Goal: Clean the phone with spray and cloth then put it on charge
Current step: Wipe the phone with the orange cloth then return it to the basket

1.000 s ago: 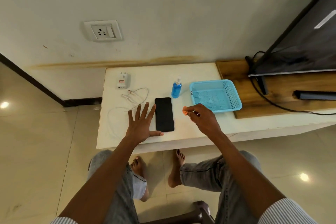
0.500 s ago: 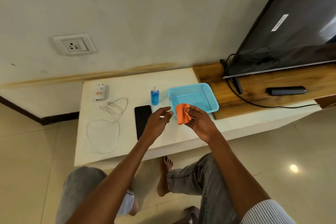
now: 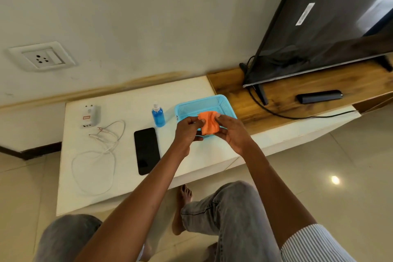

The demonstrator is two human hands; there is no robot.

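Note:
A small orange cloth hangs between both hands above the front of a light blue basket. My left hand pinches its left edge and my right hand grips its right side. A black phone lies face up on the white table, left of my hands. Behind the phone stands a blue spray bottle. A white charger adapter and a coiled white cable lie on the table's left part.
A wall socket sits on the wall above and left of the table. To the right, a wooden shelf carries a TV, a black remote and a black cord. My knees are below the table's front edge.
My left hand left the table beside the phone and came up to take the cloth's left edge. The cloth now spreads between both hands. The view swung to the right.

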